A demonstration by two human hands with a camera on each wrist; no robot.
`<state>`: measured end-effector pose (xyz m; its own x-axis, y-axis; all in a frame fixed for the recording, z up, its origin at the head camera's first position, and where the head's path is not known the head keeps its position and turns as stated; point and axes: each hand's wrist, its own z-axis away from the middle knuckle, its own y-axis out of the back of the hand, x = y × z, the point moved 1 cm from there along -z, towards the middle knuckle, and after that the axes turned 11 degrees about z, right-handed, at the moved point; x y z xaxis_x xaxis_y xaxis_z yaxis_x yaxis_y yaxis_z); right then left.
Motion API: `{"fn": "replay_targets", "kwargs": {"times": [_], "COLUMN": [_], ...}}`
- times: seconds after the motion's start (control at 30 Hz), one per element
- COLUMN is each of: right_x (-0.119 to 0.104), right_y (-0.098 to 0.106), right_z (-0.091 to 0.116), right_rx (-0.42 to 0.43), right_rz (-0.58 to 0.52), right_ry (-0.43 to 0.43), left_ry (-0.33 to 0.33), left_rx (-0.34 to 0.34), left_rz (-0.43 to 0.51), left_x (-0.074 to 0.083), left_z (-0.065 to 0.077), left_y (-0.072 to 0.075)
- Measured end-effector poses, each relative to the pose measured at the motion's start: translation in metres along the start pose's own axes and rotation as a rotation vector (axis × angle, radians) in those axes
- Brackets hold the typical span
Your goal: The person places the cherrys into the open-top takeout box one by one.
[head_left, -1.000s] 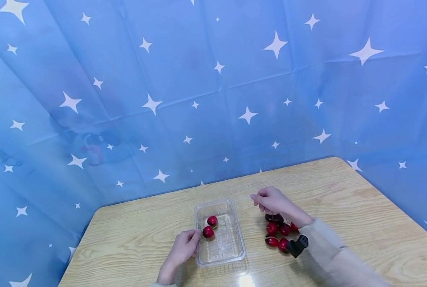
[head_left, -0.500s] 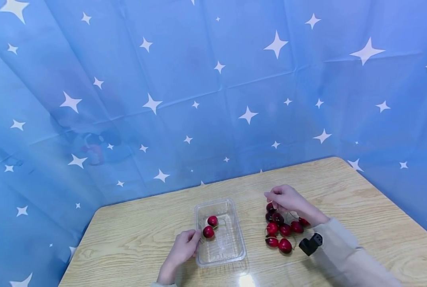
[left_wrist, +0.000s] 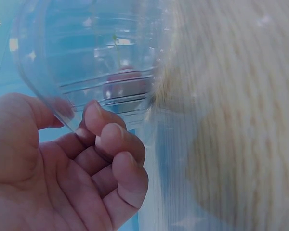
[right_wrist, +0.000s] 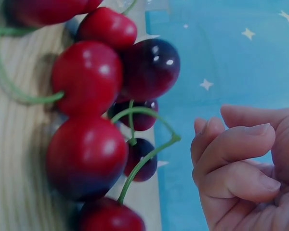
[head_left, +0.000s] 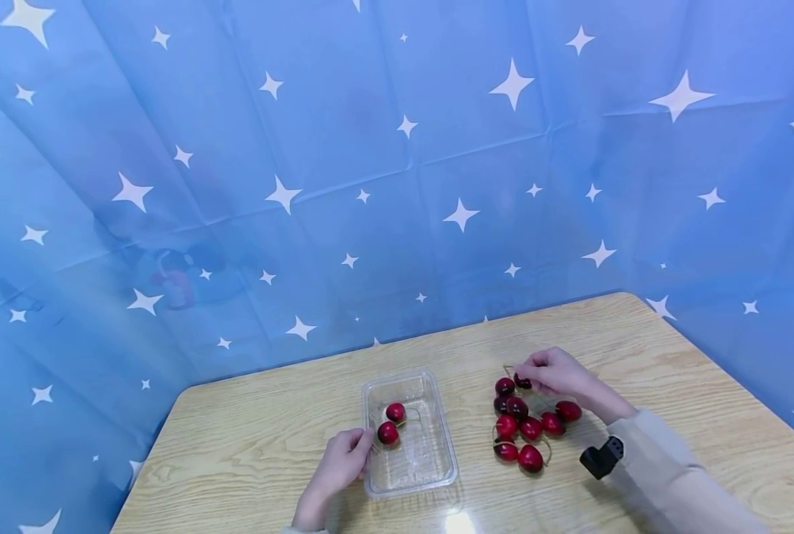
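Note:
A clear plastic container [head_left: 413, 478] sits on the table, with two dark red cherries [head_left: 388, 432] inside. My left hand [head_left: 341, 460] pinches its left wall between thumb and fingers, as the left wrist view [left_wrist: 86, 159] also shows. On the right lies a group of several cherries [head_left: 531, 428] with green stems. My right hand [head_left: 557, 374] is over the far end of this group, fingertips right at a dark cherry [head_left: 521, 381]. Loosely curled fingers with nothing visible between them appear in the right wrist view [right_wrist: 241, 163], apart from the nearby cherries.
The wood-grain table [head_left: 256, 445] ends at the back against a blue cloth [head_left: 343, 148] printed with white stars. A small black camera [head_left: 601, 457] is worn at the right wrist, below the light sleeve [head_left: 677, 475].
My right hand has moved rightward across the far end of the cherry group, uncovering more cherries. The left hand, the container and the two cherries in it have stayed put.

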<state>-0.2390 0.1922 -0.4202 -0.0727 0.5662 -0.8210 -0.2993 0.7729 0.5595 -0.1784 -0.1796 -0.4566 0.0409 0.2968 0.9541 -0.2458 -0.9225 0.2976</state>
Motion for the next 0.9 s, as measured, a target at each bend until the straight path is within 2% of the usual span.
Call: {"fn": "replay_targets", "kwargs": {"times": [0.37,0.9], "right_x": [0.014,0.018], "right_y": [0.002,0.001], "right_z": [0.006,0.011], "right_rx": [-0.005,-0.019], "right_rz": [0.057,0.136], "right_ry": [-0.016,-0.054], "left_ry": [-0.003,0.005], "left_rx": [-0.004,-0.008], "left_rz": [-0.014,-0.004], "left_x": [0.002,0.002], "left_z": [0.0,0.0], "left_y": [0.0,0.0]}}
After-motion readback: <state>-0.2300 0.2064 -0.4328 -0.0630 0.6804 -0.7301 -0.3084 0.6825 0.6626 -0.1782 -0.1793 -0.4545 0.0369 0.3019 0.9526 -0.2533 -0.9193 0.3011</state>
